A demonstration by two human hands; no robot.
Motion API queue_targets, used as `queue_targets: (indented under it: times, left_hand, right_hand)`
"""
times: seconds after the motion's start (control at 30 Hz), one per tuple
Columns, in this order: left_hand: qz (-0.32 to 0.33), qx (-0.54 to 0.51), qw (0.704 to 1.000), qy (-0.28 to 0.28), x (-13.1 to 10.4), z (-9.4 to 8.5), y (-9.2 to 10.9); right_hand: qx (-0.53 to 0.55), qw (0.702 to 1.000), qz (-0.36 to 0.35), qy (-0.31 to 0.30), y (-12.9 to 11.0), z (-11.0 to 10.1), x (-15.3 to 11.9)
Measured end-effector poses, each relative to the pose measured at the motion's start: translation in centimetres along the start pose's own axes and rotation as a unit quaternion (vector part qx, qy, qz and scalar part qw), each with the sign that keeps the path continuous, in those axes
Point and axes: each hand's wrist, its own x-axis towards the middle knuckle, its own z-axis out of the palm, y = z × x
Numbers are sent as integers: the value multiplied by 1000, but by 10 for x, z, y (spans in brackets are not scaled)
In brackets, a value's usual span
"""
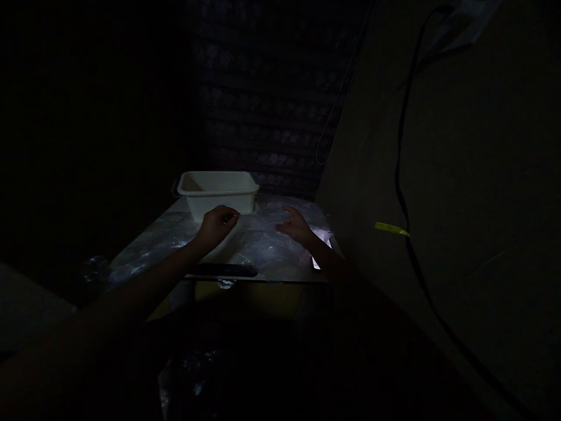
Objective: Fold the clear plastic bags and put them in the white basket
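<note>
The scene is very dark. My left hand (218,224) is held over the table just in front of a white plastic tub (214,202), its thumb and fingertips brought together in a pinch. Anything between those fingertips is too small and dim to make out. To the right, my right hand (296,227) hovers above the tabletop with thumb and forefinger apart, and nothing shows between them. Under both hands lies shiny, crinkled clear plastic film (269,248) on the table. Partly behind my right wrist is a phone (322,251) with a bright screen.
A long dark object (223,270) lies along the front edge of the table (289,273). On the right, a black cable (400,169) with a yellow tag (391,228) hangs down the wall. A patterned curtain-like surface (267,117) stands behind the table.
</note>
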Motion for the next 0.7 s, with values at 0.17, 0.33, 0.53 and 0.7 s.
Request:
queue_targets:
  times: [0.17, 0.33, 0.53, 0.7]
  left_hand:
    - [-68, -68, 994, 55, 10, 0, 9]
    - [-134, -270, 949, 94, 19, -7, 16]
    - [-229, -455, 858, 60, 21, -18, 23]
    - [-253, -487, 836, 29, 16, -11, 26]
  right_hand:
    - [-181, 971, -141, 70, 0, -3, 9]
    - [30, 996, -84, 25, -15, -9, 15]
    - [297, 954, 0, -47, -35, -10, 9]
    - [378, 922, 71, -47, -34, -2, 7]
